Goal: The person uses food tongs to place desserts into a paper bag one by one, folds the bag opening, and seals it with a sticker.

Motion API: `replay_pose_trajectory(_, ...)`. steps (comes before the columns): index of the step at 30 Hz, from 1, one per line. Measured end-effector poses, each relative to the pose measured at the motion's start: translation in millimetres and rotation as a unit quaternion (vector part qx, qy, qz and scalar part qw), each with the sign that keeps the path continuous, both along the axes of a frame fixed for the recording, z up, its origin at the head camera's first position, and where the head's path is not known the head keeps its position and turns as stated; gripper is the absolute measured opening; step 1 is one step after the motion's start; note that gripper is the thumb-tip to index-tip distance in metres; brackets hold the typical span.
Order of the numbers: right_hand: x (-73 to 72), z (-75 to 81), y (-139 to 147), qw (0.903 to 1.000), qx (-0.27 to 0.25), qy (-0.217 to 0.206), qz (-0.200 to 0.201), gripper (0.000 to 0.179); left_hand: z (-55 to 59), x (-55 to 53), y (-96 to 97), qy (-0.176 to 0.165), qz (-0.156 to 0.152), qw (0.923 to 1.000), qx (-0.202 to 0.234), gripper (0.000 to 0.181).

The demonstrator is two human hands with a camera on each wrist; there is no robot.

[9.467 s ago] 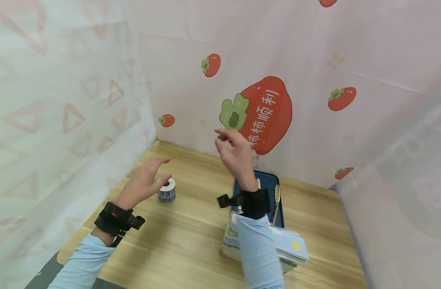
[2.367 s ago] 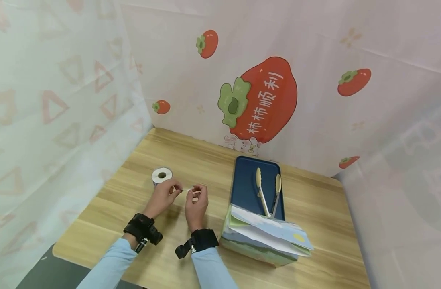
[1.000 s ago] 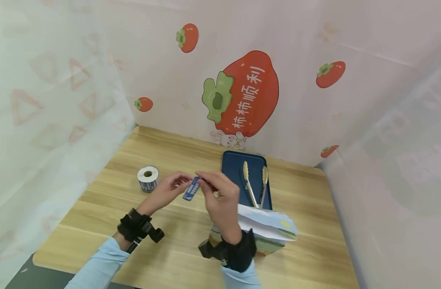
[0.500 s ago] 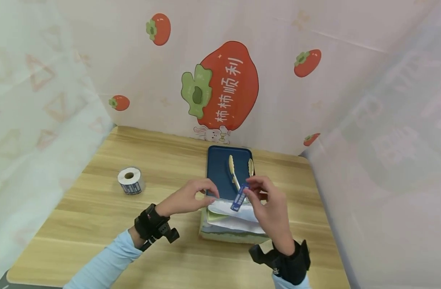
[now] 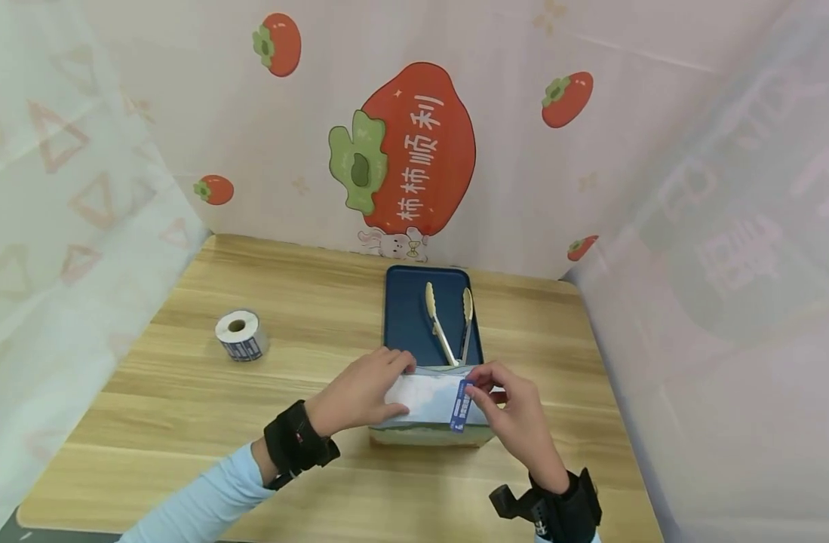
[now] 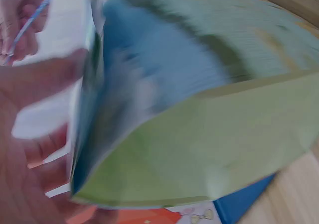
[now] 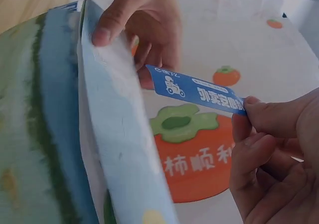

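A paper bag (image 5: 424,400) printed with a painted landscape stands at the table's front middle, its top folded over. My left hand (image 5: 356,396) holds the folded top at its left end, thumb on one side and fingers on the other, as the right wrist view shows. In my right hand (image 5: 519,418), thumb and fingertips pinch one end of a blue sticker (image 7: 199,90) with white lettering and a scooter drawing. The sticker's free end points toward the fold in the right wrist view; whether it touches the bag in the head view I cannot tell.
A roll of stickers (image 5: 246,345) stands on the table to the left. Behind the bag lies a dark blue tray (image 5: 406,324) bearing metal tongs (image 5: 442,332) with cream tips. Printed cloth (image 5: 509,196) encloses the table's back and sides.
A sticker was peeled off between both hands beside the roll. My right hand then carried it rightward to the bag. The left hand followed and took hold of the bag's top, now folded flatter.
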State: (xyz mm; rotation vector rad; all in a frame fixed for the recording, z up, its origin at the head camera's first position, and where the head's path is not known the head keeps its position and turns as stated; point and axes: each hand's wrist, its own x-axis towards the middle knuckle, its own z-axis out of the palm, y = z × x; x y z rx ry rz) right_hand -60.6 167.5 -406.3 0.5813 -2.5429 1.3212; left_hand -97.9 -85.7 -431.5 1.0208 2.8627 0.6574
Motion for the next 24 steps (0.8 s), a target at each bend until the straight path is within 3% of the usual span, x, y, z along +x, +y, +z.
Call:
replay_pose_trajectory(5, -3.3, -21.5, 1.1, 0.9994, -0.001, -0.023, 0.026, 0.019, -16.9, -0.5, 3.4, 0.055, 0.022, 0.9982, -0.001, 0.048)
replay_pose_trajectory(10, -2.5, -42.5, -5.3, 0.9992, 0.021, -0.026, 0.022, 0.025, -21.4, -2.1, 5.6, 0.083, 0.033, 0.9959, 0.012, 0.042)
replay_pose_trajectory(16, 0.6, -62.9, -17.5, 0.9963, 0.079, 0.031, -0.012, 0.028, -21.3, -5.5, 7.3, 0.107, 0.030, 0.9936, 0.024, 0.041)
replay_pose_trajectory(20, 2.5, -68.2, -27.1, 0.9852, 0.147, 0.073, -0.050, 0.033, -21.9, -5.9, 4.7, 0.118, 0.019, 0.9924, 0.025, 0.040)
replay_pose_trajectory(24, 4.4, -68.8, -35.0, 0.9769, 0.184, 0.082, -0.071, 0.035, -23.4, -5.5, 2.0, 0.119, 0.007, 0.9928, 0.015, 0.041)
